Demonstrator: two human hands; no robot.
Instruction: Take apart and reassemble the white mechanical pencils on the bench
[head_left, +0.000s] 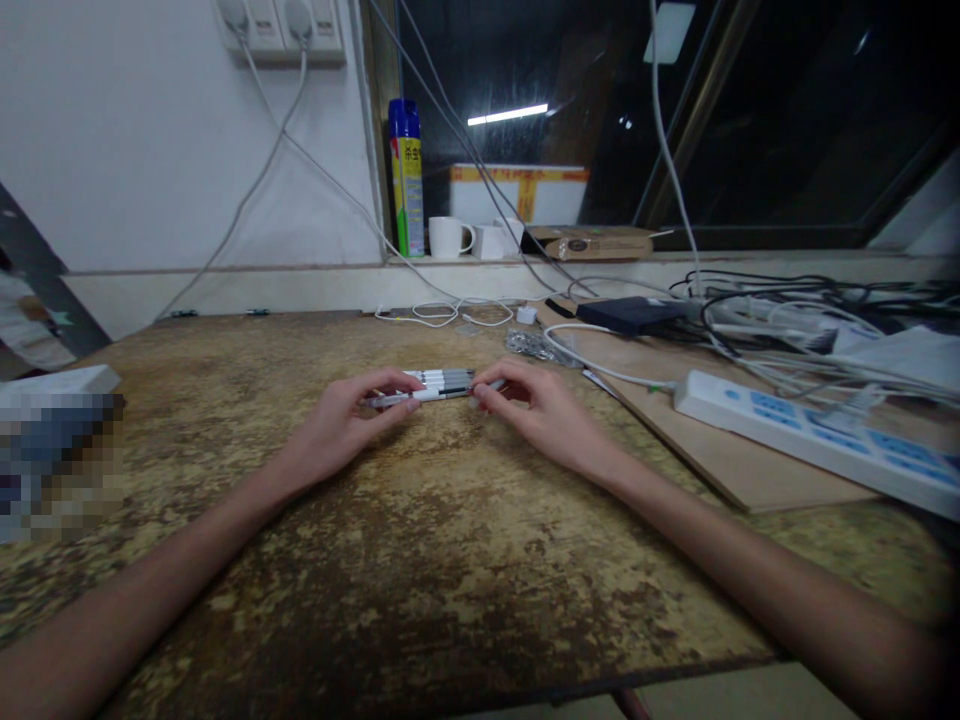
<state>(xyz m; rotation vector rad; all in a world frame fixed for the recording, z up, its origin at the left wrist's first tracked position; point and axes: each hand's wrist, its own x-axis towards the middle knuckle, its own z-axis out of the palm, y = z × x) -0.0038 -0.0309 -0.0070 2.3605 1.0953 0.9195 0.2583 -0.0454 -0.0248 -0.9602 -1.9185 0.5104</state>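
Over the middle of the worn wooden table, my left hand point(356, 405) pinches a white pen point(429, 395) between thumb and fingers. The pen lies nearly level, and its dark, narrow end points at my right hand point(529, 400). Thumb and fingertips of that hand are closed on a small grey piece point(495, 384) that looks like a pen cap. The pen's end is close to these fingertips; whether they touch I cannot tell. Just behind, several white and grey pens point(448, 376) lie side by side on the table, partly hidden by my hands.
A white power strip point(817, 430) and a brown board point(675, 400) lie at the right, with tangled cables point(787, 300) behind. A clear plastic bag point(536, 346) is beyond my right hand. A spray can point(406, 180) and a white mug point(450, 238) stand on the window ledge.
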